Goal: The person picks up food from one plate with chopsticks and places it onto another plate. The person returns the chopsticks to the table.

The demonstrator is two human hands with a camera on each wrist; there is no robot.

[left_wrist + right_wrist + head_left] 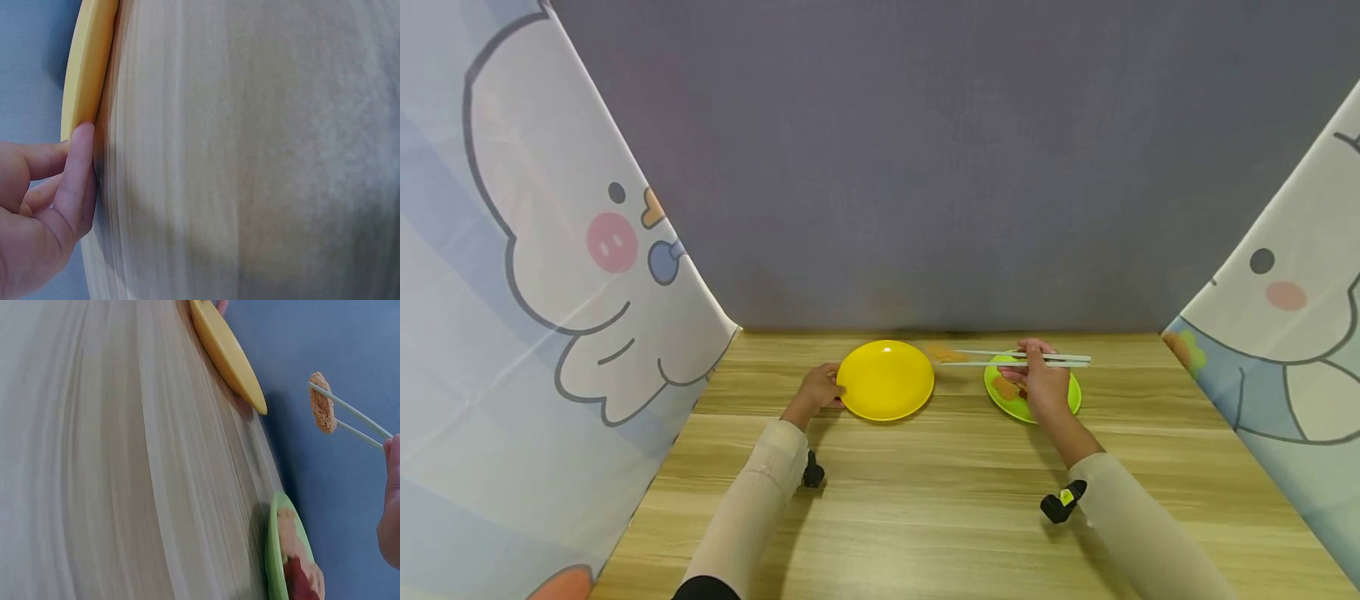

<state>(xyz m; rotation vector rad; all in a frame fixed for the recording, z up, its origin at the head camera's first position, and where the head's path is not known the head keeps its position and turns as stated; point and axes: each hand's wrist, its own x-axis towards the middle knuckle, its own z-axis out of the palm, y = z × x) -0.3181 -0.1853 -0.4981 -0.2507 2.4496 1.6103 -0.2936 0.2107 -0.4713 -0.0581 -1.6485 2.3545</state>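
Note:
My left hand [822, 387] holds the left edge of a round yellow plate [887, 380]. In the left wrist view, the thumb and fingers [76, 165] pinch its rim. With my right hand [1047, 385] I grip a pair of pale chopsticks [981, 363] that point left. Between their tips hangs a golden-brown, crumbly-looking piece of food [322, 403], like a chicken nugget, in the air just right of the yellow plate. Under my right hand lies a green plate [1074, 402], partly hidden, with similar brown pieces [1004, 387] and something dark red [299, 580] on it.
Both plates are on a wood-grain table [925, 500], close to its far edge. Behind it rises a grey panel [880, 167]. Cartoon-printed cloths [535, 275] flank the left and right sides. A black wrist camera [1063, 502] sits on each sleeve.

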